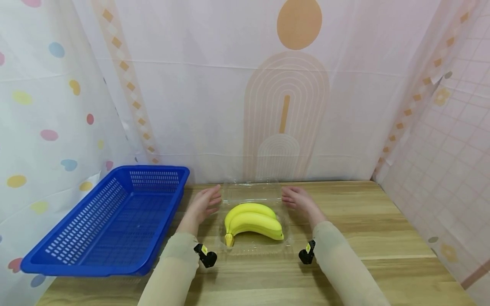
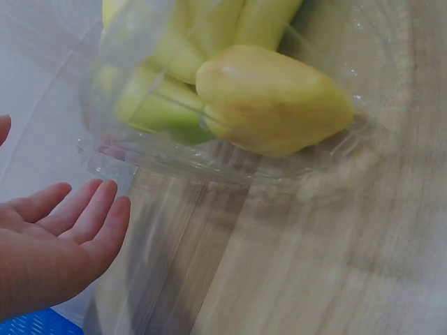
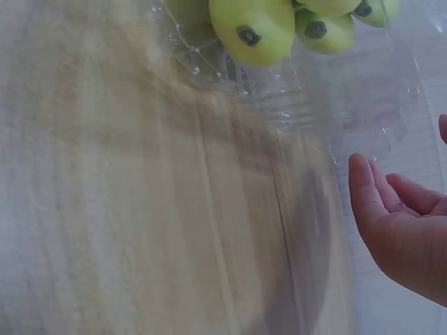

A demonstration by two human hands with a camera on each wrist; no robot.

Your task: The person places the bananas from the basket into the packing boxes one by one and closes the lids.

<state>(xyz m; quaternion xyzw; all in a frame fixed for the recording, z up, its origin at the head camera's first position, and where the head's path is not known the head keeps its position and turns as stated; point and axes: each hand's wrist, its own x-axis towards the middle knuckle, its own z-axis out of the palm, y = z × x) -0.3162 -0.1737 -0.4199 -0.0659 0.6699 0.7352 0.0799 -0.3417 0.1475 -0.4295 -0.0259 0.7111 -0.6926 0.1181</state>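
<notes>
A bunch of yellow bananas (image 1: 253, 222) lies in a clear plastic clamshell box (image 1: 255, 250) on the table, its stem end toward the near left. The box's transparent lid (image 1: 249, 193) stands raised at the back. My left hand (image 1: 204, 204) is beside the lid's left side, fingers extended. On the opposite side is my right hand (image 1: 300, 202), its fingers loosely bent toward the lid. In the left wrist view the left hand (image 2: 66, 234) shows a gap from the box. Nothing is held in the right hand (image 3: 401, 223), whose fingertips are close to the plastic edge.
A blue plastic basket (image 1: 143, 221) with slotted sides stands to the left on the wooden table (image 1: 344, 238). Patterned curtains (image 1: 206, 106) hang behind the table and along both sides. Small black cameras (image 1: 206, 256) are strapped to both wrists.
</notes>
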